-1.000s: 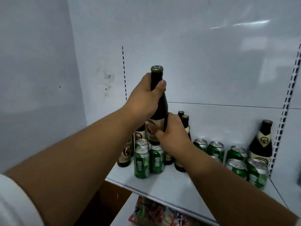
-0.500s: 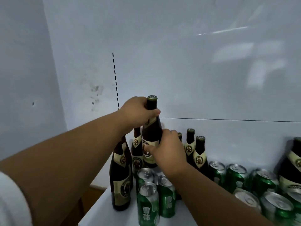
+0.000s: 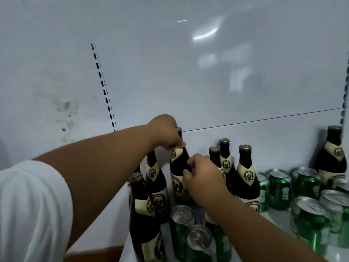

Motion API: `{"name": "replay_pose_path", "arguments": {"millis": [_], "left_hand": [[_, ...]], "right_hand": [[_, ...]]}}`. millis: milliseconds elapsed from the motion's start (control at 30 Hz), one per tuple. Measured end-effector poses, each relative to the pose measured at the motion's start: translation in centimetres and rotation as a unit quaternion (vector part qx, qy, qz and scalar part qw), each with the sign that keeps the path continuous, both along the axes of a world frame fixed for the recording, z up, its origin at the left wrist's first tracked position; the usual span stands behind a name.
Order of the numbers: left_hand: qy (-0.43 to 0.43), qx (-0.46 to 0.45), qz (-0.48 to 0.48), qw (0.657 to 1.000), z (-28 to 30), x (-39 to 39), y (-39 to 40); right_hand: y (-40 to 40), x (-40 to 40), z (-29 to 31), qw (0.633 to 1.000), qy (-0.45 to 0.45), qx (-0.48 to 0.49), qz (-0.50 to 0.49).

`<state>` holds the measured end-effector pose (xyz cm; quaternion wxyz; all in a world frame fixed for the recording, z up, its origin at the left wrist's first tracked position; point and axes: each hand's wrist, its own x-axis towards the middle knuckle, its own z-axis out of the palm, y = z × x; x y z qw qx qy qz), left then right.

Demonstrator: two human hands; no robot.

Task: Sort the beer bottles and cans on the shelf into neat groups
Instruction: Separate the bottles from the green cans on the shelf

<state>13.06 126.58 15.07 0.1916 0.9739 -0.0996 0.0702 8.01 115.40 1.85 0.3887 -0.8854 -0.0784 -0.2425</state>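
Observation:
A dark brown beer bottle [image 3: 179, 178] with a cream label stands among other bottles at the shelf's left back. My left hand [image 3: 166, 132] grips its neck and cap from above. My right hand [image 3: 203, 176] holds its body from the right, fingers on the shoulder. Two like bottles [image 3: 156, 184] stand to its left, one nearer bottle [image 3: 143, 214] in front. Three more bottles [image 3: 247, 178] stand to the right. Green cans [image 3: 198, 241] sit in front, below my right forearm.
Several more green cans [image 3: 307, 186] crowd the right part of the white shelf [image 3: 277, 218]. A lone bottle [image 3: 332, 159] stands at the far right by the slotted upright [image 3: 345, 95]. The white back panel [image 3: 188, 72] rises behind. Another slotted rail [image 3: 103, 87] runs down at left.
The held bottle has come down from high above the group and now sits low among the other bottles. Both hands stayed on it. The view moved closer and to the left.

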Motion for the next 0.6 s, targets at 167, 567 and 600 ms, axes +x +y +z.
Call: {"name": "replay_pose_path", "arguments": {"millis": [167, 567, 600], "left_hand": [[0.001, 0.161, -0.033, 0.986, -1.4, 1.5, -1.2], [-0.037, 0.350, -0.054, 0.934, -2.8, 3.3, -1.9], [-0.035, 0.358, -0.056, 0.932, -2.9, 3.2, -2.0]], "right_hand": [[-0.1, 0.7, -0.4, 0.998, 0.036, -0.039, 0.025], [-0.1, 0.2, -1.4, 0.994, 0.090, -0.042, 0.049], [0.0, 0.0, -1.4, 0.994, 0.090, -0.035, 0.056]]}}
